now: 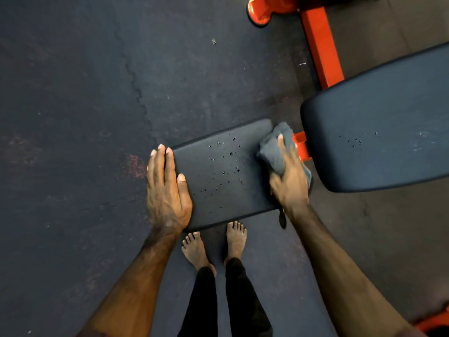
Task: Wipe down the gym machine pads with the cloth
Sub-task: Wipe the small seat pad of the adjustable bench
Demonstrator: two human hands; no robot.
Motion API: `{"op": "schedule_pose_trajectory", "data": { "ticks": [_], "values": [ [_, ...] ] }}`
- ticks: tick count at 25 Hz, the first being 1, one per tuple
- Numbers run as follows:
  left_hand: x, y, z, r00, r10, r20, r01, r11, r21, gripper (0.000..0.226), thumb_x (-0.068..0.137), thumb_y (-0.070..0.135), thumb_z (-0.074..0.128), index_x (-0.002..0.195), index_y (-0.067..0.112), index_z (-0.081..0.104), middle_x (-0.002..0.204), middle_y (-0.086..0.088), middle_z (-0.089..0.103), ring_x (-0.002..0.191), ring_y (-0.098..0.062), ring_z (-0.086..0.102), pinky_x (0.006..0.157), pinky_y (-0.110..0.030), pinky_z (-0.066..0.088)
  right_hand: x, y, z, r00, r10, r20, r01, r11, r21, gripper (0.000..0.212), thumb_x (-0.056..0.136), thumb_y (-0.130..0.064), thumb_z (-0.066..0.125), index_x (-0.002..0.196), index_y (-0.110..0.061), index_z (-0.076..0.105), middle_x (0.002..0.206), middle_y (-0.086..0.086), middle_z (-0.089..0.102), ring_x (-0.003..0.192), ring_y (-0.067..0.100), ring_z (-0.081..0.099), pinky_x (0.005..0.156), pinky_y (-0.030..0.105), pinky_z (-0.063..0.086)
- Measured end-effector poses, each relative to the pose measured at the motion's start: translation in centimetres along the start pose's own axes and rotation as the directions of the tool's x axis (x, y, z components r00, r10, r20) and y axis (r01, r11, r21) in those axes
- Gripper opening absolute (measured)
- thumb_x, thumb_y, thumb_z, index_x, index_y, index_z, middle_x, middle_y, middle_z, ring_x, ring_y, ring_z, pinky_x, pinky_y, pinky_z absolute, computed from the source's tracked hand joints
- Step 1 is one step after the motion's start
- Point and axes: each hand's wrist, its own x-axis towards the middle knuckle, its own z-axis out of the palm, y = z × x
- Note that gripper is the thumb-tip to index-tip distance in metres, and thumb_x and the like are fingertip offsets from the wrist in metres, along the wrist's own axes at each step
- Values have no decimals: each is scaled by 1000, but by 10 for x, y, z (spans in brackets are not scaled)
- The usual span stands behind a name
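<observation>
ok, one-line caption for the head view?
Right hand presses grey cloth onto speckled seat pad; left hand steadies its end.

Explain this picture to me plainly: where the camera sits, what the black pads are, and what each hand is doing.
The single picture comes from a camera worn on the person's head, looking down at their arms and bare feet. The black shapes are two cushions of an orange-framed gym bench: the small seat pad in front and the larger back pad to its right. The left hand rests flat on the seat pad's left end, fingers straight. The right hand has a grip on a grey cloth at the pad's right end. Small dark specks dot both pads. Below lies a dark rubber floor.
</observation>
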Motion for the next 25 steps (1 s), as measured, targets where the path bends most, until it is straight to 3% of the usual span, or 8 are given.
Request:
{"op": "schedule_pose_trajectory", "data": {
  "ticks": [2, 6, 8, 12, 17, 19, 22, 25],
  "values": [
    [0, -1, 2, 1000, 14, -7, -14, 1000, -6, 57, 109, 16, 40, 163, -2, 31, 174, -15, 24, 163, -32, 17, 132, -48, 20, 36, -28, 7, 999, 46, -1, -46, 999, -28, 97, 74, -15, 53, 167, -23, 25, 175, 11, 18, 162, 36, 11, 131, 52, 17],
    [0, 2, -1, 1000, -7, 3, 7, 1000, -9, 58, 109, 19, 39, 163, 0, 31, 174, -13, 23, 163, -30, 16, 132, -48, 20, 0, -14, 5, 943, -303, 135, 326, 923, -204, 106, 64, -14, 52, 166, -22, 28, 177, 4, 10, 163, 33, -2, 131, 59, 8],
    [0, 2, -3, 1000, -19, 16, 19, 1000, -17, 58, 110, 21, 38, 164, 0, 30, 174, -13, 23, 163, -29, 15, 131, -51, 23, -13, 9, -7, 953, -271, 132, 289, 948, -136, 103, 66, -11, 52, 166, -21, 30, 176, 6, 13, 164, 30, 2, 129, 60, 16],
    [0, 0, 0, 1000, -18, 9, 18, 1000, -22, 58, 110, 21, 37, 164, 2, 29, 175, -12, 21, 163, -29, 15, 130, -52, 24, 54, -40, 9, 1000, 30, 0, -30, 996, -83, 101, 68, -17, 49, 167, -21, 27, 174, 12, 21, 162, 37, 11, 130, 54, 15],
    [1, 0, -1, 1000, -20, 19, 20, 1000, -24, 59, 110, 22, 36, 165, 3, 26, 176, -12, 19, 164, -28, 12, 130, -54, 24, 22, -31, 8, 935, -314, 164, 345, 914, -214, 110, 62, -11, 56, 167, -26, 26, 177, 0, 7, 163, 32, -6, 131, 58, 1],
    [0, 1, -1, 999, -29, 28, 29, 999, -25, 59, 110, 22, 37, 165, 3, 26, 176, -11, 19, 164, -28, 13, 129, -56, 25, 12, -7, -3, 949, -271, 163, 299, 935, -192, 110, 62, -10, 54, 167, -26, 26, 177, 0, 6, 163, 30, -6, 130, 61, 5],
    [0, 0, 1, 999, -28, 25, 29, 999, -23, 59, 110, 22, 36, 165, 3, 27, 176, -11, 19, 164, -27, 12, 129, -55, 25, 49, -36, 7, 997, -65, 33, 69, 987, -143, 105, 64, -16, 51, 166, -25, 28, 176, 7, 13, 162, 38, 3, 130, 60, 9],
    [0, -1, 1, 1000, -21, 20, 21, 999, -29, 59, 110, 22, 36, 165, 3, 27, 176, -12, 19, 164, -28, 12, 130, -55, 24, 50, -65, 25, 967, -235, 96, 253, 924, -288, 110, 63, -16, 62, 166, -26, 27, 177, 2, 10, 163, 37, -1, 131, 55, 0]
  ]
}}
